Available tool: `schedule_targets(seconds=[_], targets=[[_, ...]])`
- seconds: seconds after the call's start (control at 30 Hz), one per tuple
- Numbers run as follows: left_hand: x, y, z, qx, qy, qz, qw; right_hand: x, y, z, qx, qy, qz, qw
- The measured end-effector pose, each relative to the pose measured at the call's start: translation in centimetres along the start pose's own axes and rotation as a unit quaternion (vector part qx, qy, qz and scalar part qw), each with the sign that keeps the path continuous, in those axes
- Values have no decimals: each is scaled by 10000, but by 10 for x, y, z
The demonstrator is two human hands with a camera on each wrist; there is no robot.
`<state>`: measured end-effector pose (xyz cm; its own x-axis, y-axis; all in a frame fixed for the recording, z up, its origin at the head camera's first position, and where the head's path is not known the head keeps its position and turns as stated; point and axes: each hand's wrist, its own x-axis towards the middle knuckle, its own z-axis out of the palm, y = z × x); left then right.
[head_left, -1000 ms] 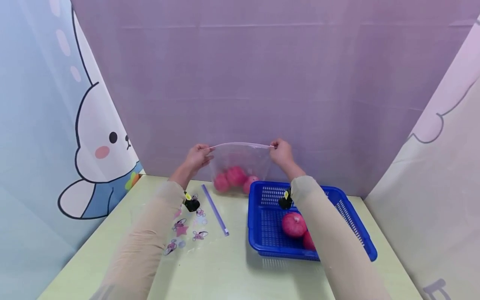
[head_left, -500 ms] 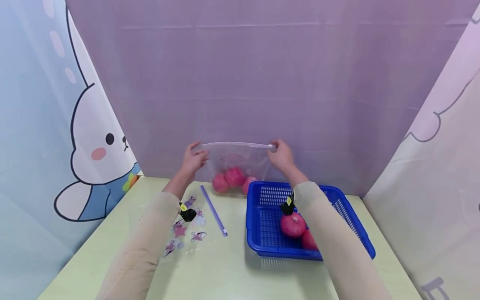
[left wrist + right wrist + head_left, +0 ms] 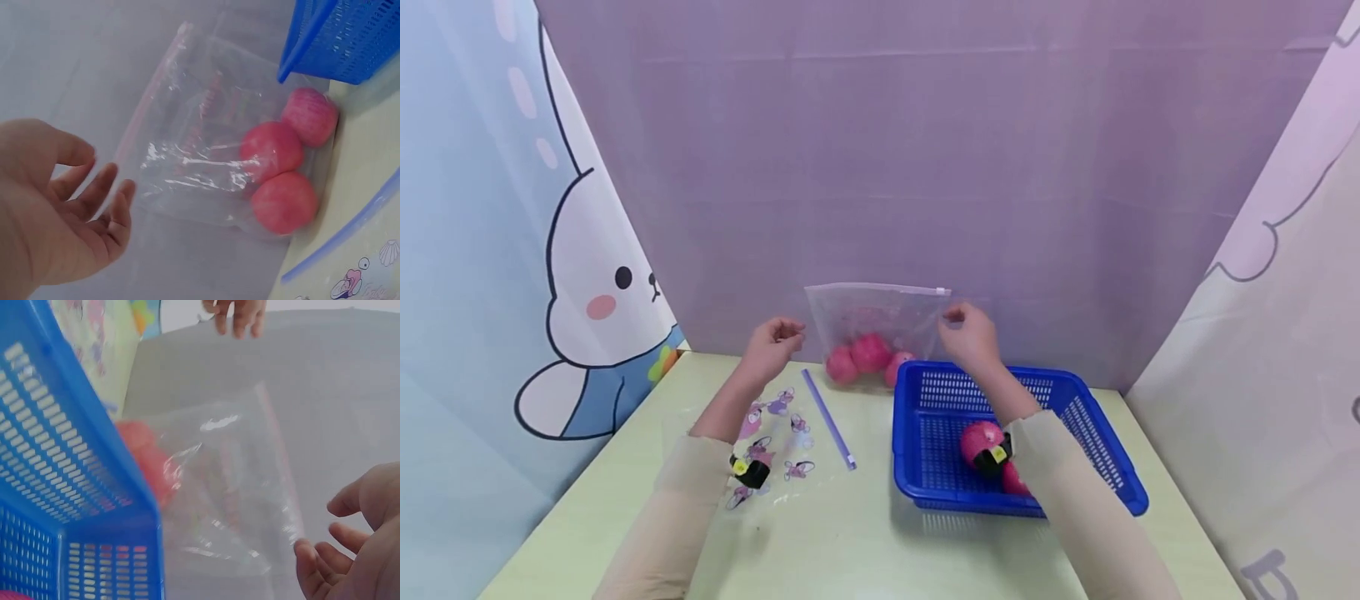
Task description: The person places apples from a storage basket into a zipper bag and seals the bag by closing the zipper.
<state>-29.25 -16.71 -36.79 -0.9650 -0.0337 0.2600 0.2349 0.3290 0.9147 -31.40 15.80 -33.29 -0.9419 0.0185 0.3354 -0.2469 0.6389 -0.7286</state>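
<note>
A clear slider zip bag (image 3: 887, 312) stands upright against the backdrop, with 3 round pink-red fruits (image 3: 274, 150) in its bottom. Its pale pink zip strip (image 3: 872, 288) runs straight along the top, and the white slider (image 3: 941, 292) sits at the right end. Left of the bag, apart from it, my left hand (image 3: 772, 346) hovers with loosely curled fingers and nothing in them. My right hand (image 3: 972, 336) is by the bag's upper right edge, fingers relaxed; whether a fingertip touches the plastic I cannot tell.
A blue plastic basket (image 3: 907, 467) stands right of centre, holding round red fruits (image 3: 981, 442) partly hidden by my right arm. On the left of the pale table (image 3: 820, 550) lies a flat clear printed bag (image 3: 799, 471) with a purple slider strip (image 3: 829, 419).
Both hands have let go of the bag's top. My left hand has moved down and left, my right hand slightly down. The bag stays standing with its fruits.
</note>
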Motion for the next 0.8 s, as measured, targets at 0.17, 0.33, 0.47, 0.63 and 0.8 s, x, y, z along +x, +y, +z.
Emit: schedule_targets(seconds=[0.17,0.33,0.47,0.63,0.8], targets=[[-29,6,-3,974,-390,246,9942,-39,-11,-13,279,-493,-3,9984],[-50,15,-4,1470,-615,333,9867,-71,-22,-26,370,-761,84,9964],[-57,19,1,1858,-555,275,9806,-86,-29,-33,432,-858,-13,9954],[-67,14,13,1847,-645,168,9805,-102,-32,-33,445,-1085,61,9931],[-78,2,25,1610,-733,-87,9842,-116,-29,-24,568,-1252,123,9904]])
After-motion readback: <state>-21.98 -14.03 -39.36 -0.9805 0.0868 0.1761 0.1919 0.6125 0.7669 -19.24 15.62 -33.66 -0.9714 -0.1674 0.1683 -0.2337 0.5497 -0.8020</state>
